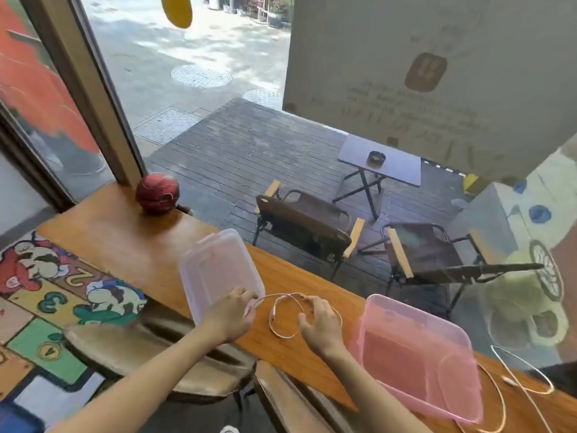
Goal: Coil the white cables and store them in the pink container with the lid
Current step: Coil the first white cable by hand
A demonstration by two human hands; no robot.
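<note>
A white cable (282, 334) lies in a loose loop on the wooden counter (131, 245) between my hands. My left hand (231, 314) pinches one end of it at the loop's left side. My right hand (318, 323) rests on the loop's right side with fingers curled over the cable. The pink container (418, 354) stands open to the right, and I see nothing inside it. Its translucent lid (218, 270) lies on the counter to the left, behind my left hand. A second white cable (524, 385) sprawls uncoiled on the counter right of the container.
A red ball-shaped object (157, 193) sits at the counter's far left by the window frame. The counter runs along a glass window; chairs (306, 226) and a small table (379, 160) stand outside. A stool (150, 357) and a patterned floor lie below the counter's near edge.
</note>
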